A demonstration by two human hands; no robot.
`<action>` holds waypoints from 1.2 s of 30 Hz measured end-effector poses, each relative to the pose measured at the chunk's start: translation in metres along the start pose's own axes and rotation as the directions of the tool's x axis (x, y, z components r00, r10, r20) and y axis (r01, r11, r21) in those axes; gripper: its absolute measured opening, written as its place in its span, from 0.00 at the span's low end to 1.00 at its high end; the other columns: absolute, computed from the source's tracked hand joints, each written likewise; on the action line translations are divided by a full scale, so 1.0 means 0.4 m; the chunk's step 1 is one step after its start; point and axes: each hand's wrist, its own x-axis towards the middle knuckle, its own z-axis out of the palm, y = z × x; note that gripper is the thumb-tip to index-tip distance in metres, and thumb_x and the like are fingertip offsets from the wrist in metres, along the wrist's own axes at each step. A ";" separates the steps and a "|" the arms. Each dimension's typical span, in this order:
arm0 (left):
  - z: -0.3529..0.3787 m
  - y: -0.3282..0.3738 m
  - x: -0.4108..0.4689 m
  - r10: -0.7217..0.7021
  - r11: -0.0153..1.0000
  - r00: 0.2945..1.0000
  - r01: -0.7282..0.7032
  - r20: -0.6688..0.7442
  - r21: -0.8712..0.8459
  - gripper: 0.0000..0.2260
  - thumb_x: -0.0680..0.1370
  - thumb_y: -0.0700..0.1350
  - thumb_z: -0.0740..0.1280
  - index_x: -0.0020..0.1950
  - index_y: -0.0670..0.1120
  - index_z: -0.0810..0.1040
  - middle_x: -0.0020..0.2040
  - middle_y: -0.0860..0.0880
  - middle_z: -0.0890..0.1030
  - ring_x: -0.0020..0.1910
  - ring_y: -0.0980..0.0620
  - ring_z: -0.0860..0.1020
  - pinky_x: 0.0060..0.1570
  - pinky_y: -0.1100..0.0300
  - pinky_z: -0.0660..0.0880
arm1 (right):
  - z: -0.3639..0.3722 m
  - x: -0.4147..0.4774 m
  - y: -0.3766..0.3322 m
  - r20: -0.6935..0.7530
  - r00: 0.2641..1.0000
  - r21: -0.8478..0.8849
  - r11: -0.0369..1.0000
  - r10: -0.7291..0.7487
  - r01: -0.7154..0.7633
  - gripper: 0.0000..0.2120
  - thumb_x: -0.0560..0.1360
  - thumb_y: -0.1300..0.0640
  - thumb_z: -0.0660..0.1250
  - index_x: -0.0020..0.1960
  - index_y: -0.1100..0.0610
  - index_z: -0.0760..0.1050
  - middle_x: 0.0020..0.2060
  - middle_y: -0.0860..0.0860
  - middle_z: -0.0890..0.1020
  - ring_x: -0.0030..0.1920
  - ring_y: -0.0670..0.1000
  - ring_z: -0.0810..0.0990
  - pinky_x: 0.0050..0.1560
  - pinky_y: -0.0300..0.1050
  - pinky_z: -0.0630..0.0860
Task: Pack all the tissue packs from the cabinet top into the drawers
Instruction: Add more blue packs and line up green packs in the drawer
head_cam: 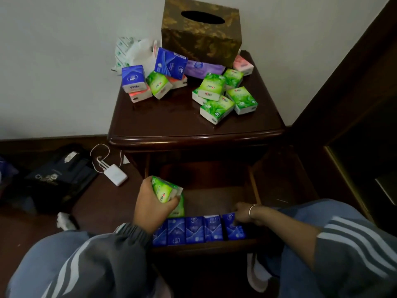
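My left hand grips a green tissue pack over the left side of the open drawer. Another green pack stands in the drawer just below it. A row of several blue packs lines the drawer's front. My right hand reaches in from the right, fingers on the rightmost blue pack. On the cabinet top lie several green packs, blue packs, a purple pack and pink packs.
A brown-gold tissue box stands at the back of the cabinet top beside a crumpled white plastic bag. On the floor to the left lie a white charger with cable and a dark bag. A dark wooden panel rises at right.
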 end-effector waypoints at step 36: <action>0.071 0.008 -0.038 0.367 0.804 0.844 -0.499 0.391 0.324 0.43 0.64 0.59 0.71 0.73 0.43 0.58 0.62 0.48 0.71 0.58 0.50 0.71 0.58 0.60 0.66 | 0.039 -0.128 -0.189 0.005 0.886 0.478 0.780 -0.463 0.404 0.28 0.71 0.51 0.72 0.68 0.51 0.66 0.56 0.47 0.76 0.55 0.47 0.78 0.52 0.40 0.78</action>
